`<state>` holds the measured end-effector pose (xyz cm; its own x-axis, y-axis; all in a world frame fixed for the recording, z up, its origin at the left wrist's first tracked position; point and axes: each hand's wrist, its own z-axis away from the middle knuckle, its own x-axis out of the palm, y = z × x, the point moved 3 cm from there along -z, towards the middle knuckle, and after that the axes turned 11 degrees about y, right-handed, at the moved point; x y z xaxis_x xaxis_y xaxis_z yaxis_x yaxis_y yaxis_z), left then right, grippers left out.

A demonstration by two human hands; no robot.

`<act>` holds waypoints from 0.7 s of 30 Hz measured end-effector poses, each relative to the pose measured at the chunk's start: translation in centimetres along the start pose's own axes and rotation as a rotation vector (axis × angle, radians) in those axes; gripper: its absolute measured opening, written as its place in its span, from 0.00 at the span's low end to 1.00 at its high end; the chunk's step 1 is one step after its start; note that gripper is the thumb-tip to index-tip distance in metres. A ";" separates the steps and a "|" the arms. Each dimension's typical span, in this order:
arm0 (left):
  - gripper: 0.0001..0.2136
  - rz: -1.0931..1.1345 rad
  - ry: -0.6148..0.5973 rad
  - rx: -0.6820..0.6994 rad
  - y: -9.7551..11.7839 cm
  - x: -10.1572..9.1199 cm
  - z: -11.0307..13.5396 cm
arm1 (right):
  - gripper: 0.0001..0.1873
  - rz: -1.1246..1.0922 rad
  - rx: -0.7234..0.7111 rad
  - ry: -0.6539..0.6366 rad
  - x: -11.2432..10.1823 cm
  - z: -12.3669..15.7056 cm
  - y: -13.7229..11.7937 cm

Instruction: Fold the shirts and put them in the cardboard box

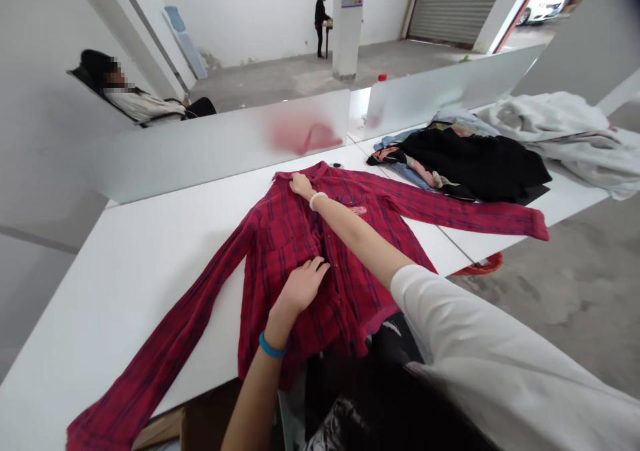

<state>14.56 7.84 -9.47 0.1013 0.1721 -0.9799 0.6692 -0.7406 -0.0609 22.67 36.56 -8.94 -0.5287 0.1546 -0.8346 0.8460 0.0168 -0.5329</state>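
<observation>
A red and dark-blue plaid shirt lies front up on the white table, with its sleeves spread out to both sides. Its collar points to the far side, and the lower hem hangs over the near edge. At the collar, my right hand, with a white bracelet on the wrist, is closed on the fabric. My left hand, with a blue band on the wrist, rests lower on the shirt front. Its fingers are bent at the button edge and grip the cloth there. The fingertips of both hands are partly hidden.
Piled clothes, including a black garment and white cloth, lie to the right. A frosted divider runs along the table's back. A red basket sits below the right edge. One person sits at left; another stands far back.
</observation>
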 end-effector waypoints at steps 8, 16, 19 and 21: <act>0.12 -0.024 0.035 0.209 1.0 -3.9 -0.9 | 0.15 -0.091 -0.097 0.044 -4.1 -2.1 -0.7; 0.06 0.208 0.004 0.398 3.6 -2.4 -3.3 | 0.14 -0.045 0.013 -0.072 -4.8 -1.1 4.5; 0.05 0.247 0.004 0.415 4.2 -1.0 -3.6 | 0.16 -0.032 0.034 -0.069 -3.8 -0.3 6.3; 0.05 0.278 -0.007 0.429 4.5 -0.7 -4.0 | 0.17 -0.034 0.023 -0.038 -3.5 -0.2 6.8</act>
<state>20.42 6.96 -8.28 0.2264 -0.0730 -0.9713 0.2546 -0.9581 0.1314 30.32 36.32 -9.64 -0.5594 0.1168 -0.8207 0.8262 -0.0011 -0.5633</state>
